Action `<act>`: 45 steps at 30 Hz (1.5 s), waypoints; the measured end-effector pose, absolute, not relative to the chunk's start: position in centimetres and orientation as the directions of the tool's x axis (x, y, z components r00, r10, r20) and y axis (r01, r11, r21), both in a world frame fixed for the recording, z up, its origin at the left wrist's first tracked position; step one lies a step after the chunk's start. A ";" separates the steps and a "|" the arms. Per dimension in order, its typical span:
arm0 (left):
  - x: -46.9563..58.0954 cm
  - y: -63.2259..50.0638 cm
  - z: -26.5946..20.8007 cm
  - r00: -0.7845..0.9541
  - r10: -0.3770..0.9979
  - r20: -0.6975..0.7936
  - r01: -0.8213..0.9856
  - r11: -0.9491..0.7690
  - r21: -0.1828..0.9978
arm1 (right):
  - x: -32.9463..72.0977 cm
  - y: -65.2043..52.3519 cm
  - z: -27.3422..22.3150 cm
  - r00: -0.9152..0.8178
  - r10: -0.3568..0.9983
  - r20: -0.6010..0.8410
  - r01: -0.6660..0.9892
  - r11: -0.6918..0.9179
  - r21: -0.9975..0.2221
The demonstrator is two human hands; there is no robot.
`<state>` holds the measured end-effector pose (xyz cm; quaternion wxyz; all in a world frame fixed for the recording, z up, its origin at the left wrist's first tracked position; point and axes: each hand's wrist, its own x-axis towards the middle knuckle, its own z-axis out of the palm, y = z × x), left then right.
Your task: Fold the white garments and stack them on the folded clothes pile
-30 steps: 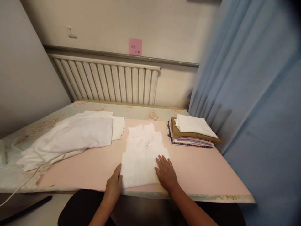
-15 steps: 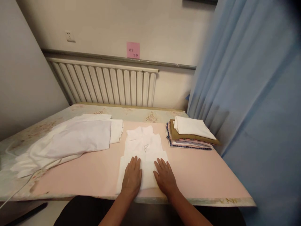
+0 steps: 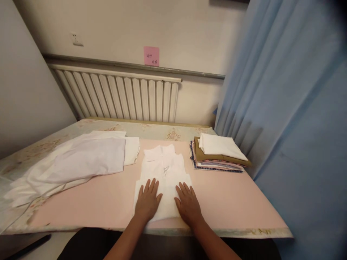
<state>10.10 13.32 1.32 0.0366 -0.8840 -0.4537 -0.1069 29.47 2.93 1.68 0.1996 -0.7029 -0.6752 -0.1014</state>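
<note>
A folded white garment (image 3: 164, 164) lies flat in front of me on the pink mat (image 3: 225, 202), its upper part narrower and slightly wrinkled. My left hand (image 3: 148, 202) rests palm down on its lower left part, fingers spread and thumb out. On the lower right part lies my right hand (image 3: 188, 204), also palm down with fingers stretched. Neither hand grips the cloth; both press flat on it. The palms hide some of the garment's lower part.
Loose white cloths (image 3: 89, 155) spread over the table's left side. At the right stands a stack of folded fabrics (image 3: 221, 155), a white piece on top. A blue curtain (image 3: 282, 108) hangs along the right edge; a radiator (image 3: 119, 94) is behind the table.
My left hand has shifted slightly left on the garment, its fingers and thumb wider apart. My right hand stays in nearly the same spot. The view has turned slightly.
</note>
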 end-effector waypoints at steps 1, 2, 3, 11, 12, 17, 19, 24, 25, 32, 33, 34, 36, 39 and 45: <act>10.0 13.5 1.4 0.559 0.802 0.213 0.816 -0.577 0.032 | 29.5 2.9 1.7 0.069 0.910 0.408 0.989 -0.009 -0.147; 9.9 13.7 1.4 0.553 0.807 0.207 0.821 -0.570 0.032 | 29.5 3.0 1.7 0.069 0.912 0.404 0.989 -0.009 -0.149; 9.8 13.9 1.4 0.547 0.811 0.206 0.825 -0.564 0.031 | 29.5 3.0 1.7 0.070 0.913 0.402 0.988 -0.009 -0.151; 9.1 15.2 1.2 0.486 0.849 0.208 0.863 -0.504 0.040 | 29.5 2.9 1.6 0.071 0.912 0.403 0.989 -0.013 -0.144; 9.0 15.4 1.2 0.480 0.853 0.207 0.866 -0.498 0.043 | 29.5 2.9 1.6 0.069 0.912 0.405 0.990 -0.012 -0.142; 8.5 15.8 1.5 0.459 0.863 0.210 0.876 -0.479 0.057 | 29.6 3.0 1.5 0.065 0.906 0.418 0.992 -0.011 -0.128; 8.4 15.9 1.6 0.460 0.864 0.205 0.876 -0.480 0.056 | 29.6 3.0 1.4 0.067 0.908 0.413 0.991 -0.013 -0.132; 8.3 15.9 1.6 0.462 0.856 0.230 0.874 -0.483 0.042 | 29.6 3.0 1.4 0.071 0.915 0.398 0.989 -0.013 -0.146; 8.3 15.8 1.6 0.464 0.854 0.236 0.873 -0.486 0.041 | 29.6 3.0 1.4 0.071 0.914 0.400 0.989 -0.013 -0.145; 8.2 16.0 1.5 0.471 0.843 0.260 0.868 -0.495 0.033 | 29.6 3.1 1.4 0.058 0.906 0.420 0.993 -0.007 -0.122; 8.2 16.0 1.4 0.469 0.843 0.262 0.869 -0.494 0.032 | 29.6 3.1 1.4 0.056 0.903 0.427 0.993 -0.006 -0.118; 8.3 16.1 1.4 0.467 0.844 0.263 0.870 -0.492 0.032 | 29.6 3.1 1.3 0.058 0.899 0.435 0.993 -0.007 -0.118; 8.3 16.2 1.2 0.469 0.840 0.271 0.869 -0.494 0.029 | 29.6 3.2 1.1 0.063 0.893 0.446 0.992 -0.008 -0.124; 8.3 16.3 1.1 0.476 0.826 0.301 0.863 -0.505 0.023 | 29.6 3.2 0.9 0.074 0.890 0.451 0.990 -0.012 -0.139; 8.2 16.4 1.0 0.480 0.823 0.303 0.860 -0.510 0.022 | 29.7 3.3 0.5 0.080 0.880 0.468 0.988 -0.009 -0.152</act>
